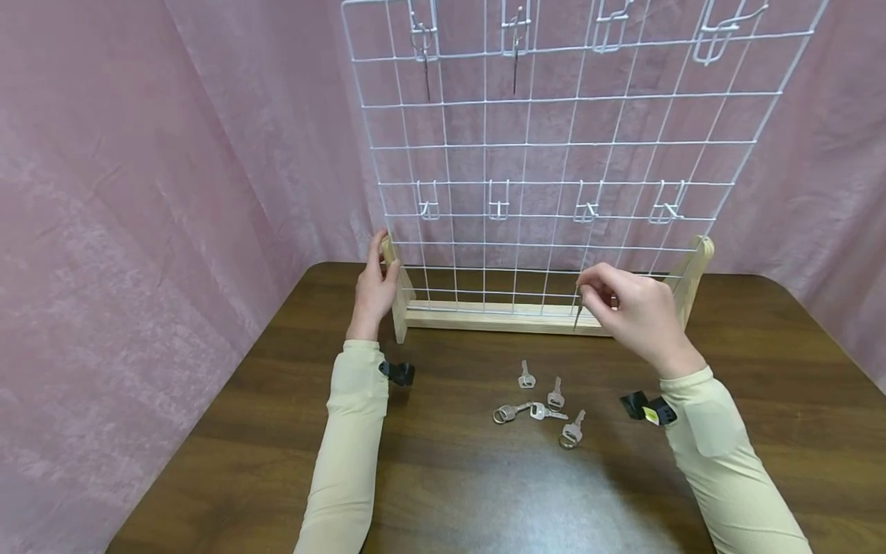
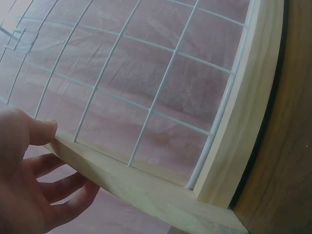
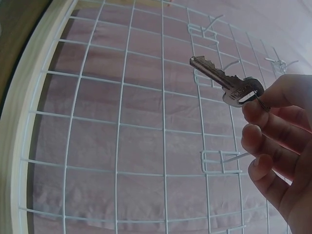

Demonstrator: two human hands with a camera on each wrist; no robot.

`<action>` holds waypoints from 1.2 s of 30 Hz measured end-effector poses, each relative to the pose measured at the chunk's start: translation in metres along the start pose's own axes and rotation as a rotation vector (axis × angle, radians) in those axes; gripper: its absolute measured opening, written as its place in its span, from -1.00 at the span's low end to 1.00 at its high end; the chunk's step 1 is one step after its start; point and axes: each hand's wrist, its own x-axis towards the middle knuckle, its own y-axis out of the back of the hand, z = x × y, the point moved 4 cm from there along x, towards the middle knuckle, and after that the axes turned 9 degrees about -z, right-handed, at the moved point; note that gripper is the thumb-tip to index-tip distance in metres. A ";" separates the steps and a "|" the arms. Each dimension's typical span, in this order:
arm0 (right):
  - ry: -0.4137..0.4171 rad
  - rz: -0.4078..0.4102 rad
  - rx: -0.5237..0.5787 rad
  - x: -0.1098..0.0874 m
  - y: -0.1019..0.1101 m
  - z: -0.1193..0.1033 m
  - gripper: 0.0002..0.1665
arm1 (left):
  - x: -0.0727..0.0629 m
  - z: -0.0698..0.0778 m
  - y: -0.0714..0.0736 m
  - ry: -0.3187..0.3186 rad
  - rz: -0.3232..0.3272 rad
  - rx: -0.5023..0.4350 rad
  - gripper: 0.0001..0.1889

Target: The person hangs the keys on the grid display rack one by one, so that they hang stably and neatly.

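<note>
My right hand [image 1: 633, 312] pinches a silver key [image 3: 238, 92] by its ring between thumb and forefinger, in front of the lower part of a white wire grid rack [image 1: 484, 144]. In the right wrist view the key's blade points up and left, apart from the wires. At the rack's left end my left hand [image 1: 375, 294] grips the wooden side post [image 2: 122, 183], thumb on one side and fingers on the other. On the table in front lie several loose keys [image 1: 547, 412], some with rings.
Two keys, one key [image 1: 426, 73] at left and another key [image 1: 515, 65] beside it, hang from upper hooks. A lower row of wire hooks [image 1: 498, 208] crosses the grid. Its wooden base [image 1: 484, 319] stands on the brown table [image 1: 450, 477], before a pink curtain [image 1: 263, 154].
</note>
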 end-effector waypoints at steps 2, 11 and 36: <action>0.000 0.002 0.001 0.001 0.001 0.000 -0.87 | 0.000 0.000 0.000 -0.001 0.001 -0.005 -0.40; 0.007 0.014 0.015 0.006 0.019 0.006 -0.84 | 0.002 0.001 -0.002 -0.026 -0.008 -0.010 -0.42; 0.109 0.060 -0.167 0.080 0.106 -0.004 -0.83 | -0.001 -0.002 0.000 -0.017 -0.005 -0.021 -0.40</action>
